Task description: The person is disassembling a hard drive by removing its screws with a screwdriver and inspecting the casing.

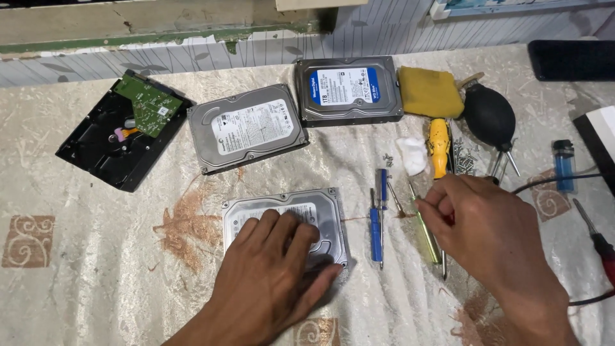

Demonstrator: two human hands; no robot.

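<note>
The surface (96,256) is covered with a pale patterned cloth. On it lie four hard drives: a black one (102,150) at the far left is already opened, with its green circuit board (148,106) lifted, and two silver ones (246,127) (348,90) lie closed beyond. The nearest silver drive (333,208) lies under the left hand (275,269), which presses flat on it with fingers spread apart; it appears closed, so its opening is judged not yet begun. The right hand (483,234) has fingers together around a thin green screwdriver (428,234), beside a blue screwdriver (377,221). Small loose screws (464,160) lie near a yellow-handled tool (439,147).
</note>
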